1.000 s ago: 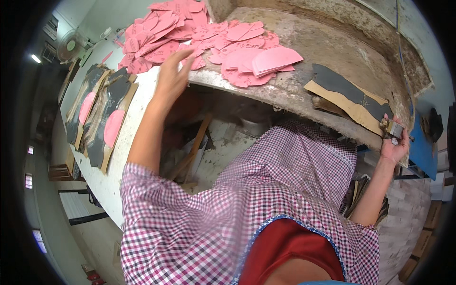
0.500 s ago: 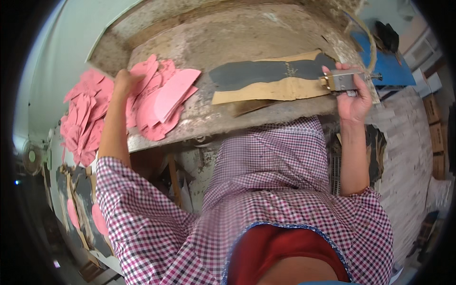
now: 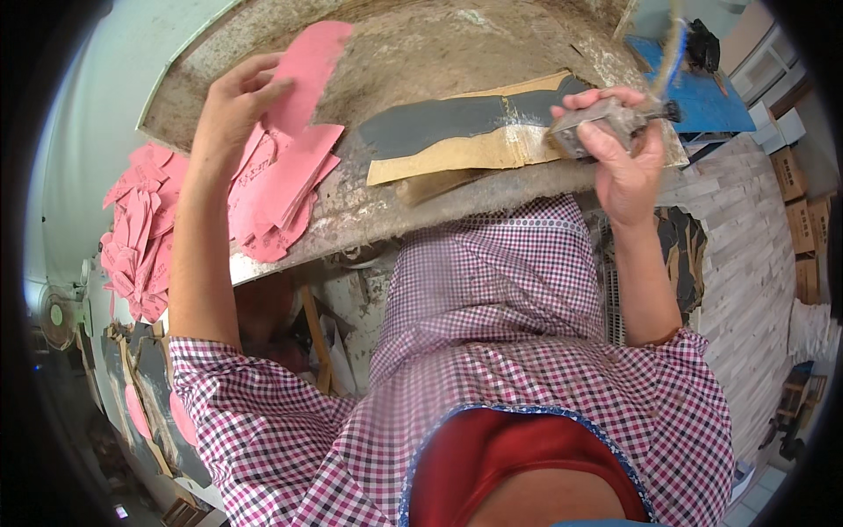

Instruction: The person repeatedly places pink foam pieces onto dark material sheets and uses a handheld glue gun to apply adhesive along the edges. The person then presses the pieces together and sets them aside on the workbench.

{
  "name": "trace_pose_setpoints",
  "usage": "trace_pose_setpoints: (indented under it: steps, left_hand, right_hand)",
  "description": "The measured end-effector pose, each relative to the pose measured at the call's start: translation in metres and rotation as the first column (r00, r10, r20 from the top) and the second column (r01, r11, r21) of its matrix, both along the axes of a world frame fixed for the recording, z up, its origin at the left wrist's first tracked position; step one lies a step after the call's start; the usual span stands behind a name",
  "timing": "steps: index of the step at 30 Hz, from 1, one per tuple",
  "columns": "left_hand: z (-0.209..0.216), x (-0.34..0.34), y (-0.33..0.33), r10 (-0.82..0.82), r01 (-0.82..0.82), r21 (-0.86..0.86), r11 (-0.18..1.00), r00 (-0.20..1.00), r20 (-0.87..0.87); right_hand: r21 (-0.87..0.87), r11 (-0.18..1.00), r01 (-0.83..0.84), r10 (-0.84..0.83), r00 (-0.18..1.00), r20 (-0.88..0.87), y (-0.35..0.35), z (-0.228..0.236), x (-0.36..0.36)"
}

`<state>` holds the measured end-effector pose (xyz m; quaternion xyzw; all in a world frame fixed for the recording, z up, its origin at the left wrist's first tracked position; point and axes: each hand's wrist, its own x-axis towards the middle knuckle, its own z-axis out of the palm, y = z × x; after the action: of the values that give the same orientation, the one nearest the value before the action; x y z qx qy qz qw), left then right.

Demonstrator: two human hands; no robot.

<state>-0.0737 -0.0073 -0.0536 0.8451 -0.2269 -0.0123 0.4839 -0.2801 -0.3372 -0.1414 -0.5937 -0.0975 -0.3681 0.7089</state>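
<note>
Between the fingers and thumb of my left hand (image 3: 237, 98) is a pink insole-shaped sheet (image 3: 311, 68), raised above the bench. Below it lies a pile of similar pink cut sheets (image 3: 277, 184), fanned and overlapping. My right hand (image 3: 628, 171) grips a boxy metal tool with a hose (image 3: 599, 126), its outline blurred by motion. Just left of the tool, a dark grey strip (image 3: 439, 126) lies on a tan sheet (image 3: 448, 162) near the bench's front edge. The tool covers the right end of both.
The worn bench (image 3: 413, 53) has a raised rim at its left and back. A second heap of pink sheets (image 3: 140, 237) sits at the far left. A blue table (image 3: 711, 105) stands beyond the right end, with cardboard boxes (image 3: 788, 176) on the floor at right.
My left hand has lifted a pink sheet up and away from the pile. My right hand has shifted slightly left and turned the metal tool.
</note>
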Motion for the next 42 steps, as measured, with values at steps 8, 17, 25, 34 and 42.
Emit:
trace_pose_setpoints:
  steps: [8,17,25,34,42]
  left_hand:
    - [0.005,-0.038,-0.076,-0.258,0.265,0.05,0.963,0.96,-0.105]
    - [-0.029,-0.047,-0.16,-0.516,0.559,0.171,0.812,0.823,-0.238]
    - [-0.051,-0.044,-0.18,-0.509,0.557,0.315,0.769,0.831,-0.225]
    - [-0.06,-0.043,-0.19,-0.413,0.404,0.5,0.767,0.905,-0.097]
    - [-0.079,-0.066,-0.189,-0.341,-0.031,0.712,0.702,0.862,0.374]
  right_hand:
    - [0.148,0.983,-0.113,0.099,0.99,0.096,0.006,-0.003,0.027]
    - [0.657,0.754,-0.023,0.027,1.0,0.004,-0.074,-0.04,0.018]
    - [0.777,0.629,0.0,0.042,0.999,-0.034,-0.084,-0.047,0.022]
    - [0.785,0.62,0.005,0.036,0.999,-0.035,-0.081,-0.046,0.022]
    - [0.766,0.643,-0.01,0.052,0.998,-0.03,-0.081,-0.047,0.015]
